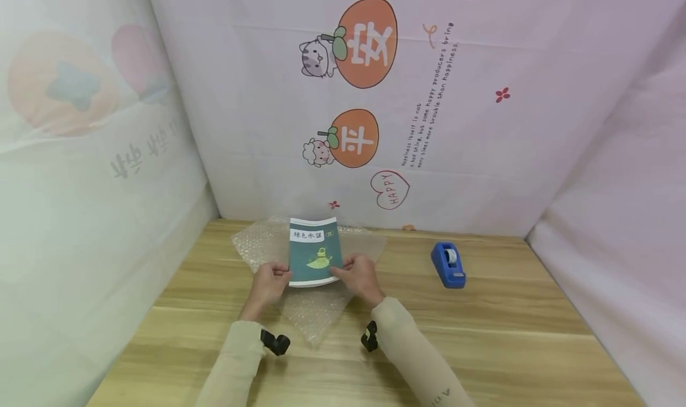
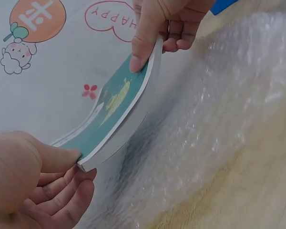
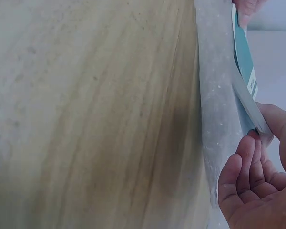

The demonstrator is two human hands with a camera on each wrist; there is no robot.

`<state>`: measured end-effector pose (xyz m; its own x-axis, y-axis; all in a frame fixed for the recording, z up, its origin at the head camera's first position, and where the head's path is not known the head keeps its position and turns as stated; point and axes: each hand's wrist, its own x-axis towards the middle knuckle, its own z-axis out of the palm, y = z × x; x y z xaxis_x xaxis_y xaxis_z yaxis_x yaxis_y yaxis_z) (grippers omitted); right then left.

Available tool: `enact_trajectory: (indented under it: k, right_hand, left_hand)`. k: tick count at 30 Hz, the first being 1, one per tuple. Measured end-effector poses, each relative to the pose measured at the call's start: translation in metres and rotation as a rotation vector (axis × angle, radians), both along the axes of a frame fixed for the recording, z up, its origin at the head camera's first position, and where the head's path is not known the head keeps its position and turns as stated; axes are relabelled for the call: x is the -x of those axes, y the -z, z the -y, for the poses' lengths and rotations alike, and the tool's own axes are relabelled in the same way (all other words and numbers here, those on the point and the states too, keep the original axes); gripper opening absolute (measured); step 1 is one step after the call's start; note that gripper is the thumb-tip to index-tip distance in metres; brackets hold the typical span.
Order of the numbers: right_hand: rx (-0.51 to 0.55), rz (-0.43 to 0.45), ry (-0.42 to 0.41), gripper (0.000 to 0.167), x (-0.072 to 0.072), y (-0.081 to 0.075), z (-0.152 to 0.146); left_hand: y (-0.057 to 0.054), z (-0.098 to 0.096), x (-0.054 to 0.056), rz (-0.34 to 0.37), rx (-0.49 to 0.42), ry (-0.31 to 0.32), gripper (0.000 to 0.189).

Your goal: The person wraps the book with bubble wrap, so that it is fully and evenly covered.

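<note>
A green paperback book [image 1: 315, 258] with a white title label and a yellow leaf picture is held up between both hands, slightly bowed. My left hand [image 1: 270, 283] pinches its near left corner, thumb on the cover and fingers beneath. At the near right corner my right hand [image 1: 360, 276] grips it the same way. In the left wrist view the book's white page edge [image 2: 128, 129] faces the camera, and it sits above the bubble wrap [image 2: 219, 109]. That clear sheet lies flat on the table, turned with one corner toward me.
A blue tape dispenser [image 1: 449, 266] with a roll in it stands on the wooden table [image 1: 514, 323] to the right. Printed white cloth [image 1: 268, 127] hangs as walls at the back and both sides. Each sleeve carries a small black wrist camera [image 1: 276, 342].
</note>
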<state>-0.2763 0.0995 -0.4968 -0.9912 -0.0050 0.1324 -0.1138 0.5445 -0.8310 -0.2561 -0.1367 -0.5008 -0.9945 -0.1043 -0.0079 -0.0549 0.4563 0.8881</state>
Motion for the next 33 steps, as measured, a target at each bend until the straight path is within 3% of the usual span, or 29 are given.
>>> enact_trajectory:
  k: [8, 13, 22, 28, 33]
  right_hand:
    - [-0.026, 0.042, 0.026, 0.027, 0.004, 0.009, 0.006]
    - [-0.027, 0.074, 0.036, 0.026, 0.006, 0.011, 0.008]
    - [-0.037, 0.079, 0.035, 0.028, 0.011, 0.013, 0.006]
    - [-0.075, 0.091, 0.022, 0.040, 0.012, 0.016, 0.006]
    - [-0.122, 0.086, 0.001, 0.055, 0.008, 0.013, 0.007]
  left_hand:
    - [0.009, 0.001, 0.005, -0.029, 0.052, -0.014, 0.020]
    - [0.008, 0.001, 0.006, -0.034, 0.091, -0.027, 0.020]
    - [0.003, -0.002, 0.010, -0.015, 0.187, 0.004, 0.023]
    - [0.000, -0.003, 0.009, -0.030, 0.229, 0.008, 0.021]
    - [-0.002, -0.001, 0.008, -0.016, 0.276, -0.038, 0.017]
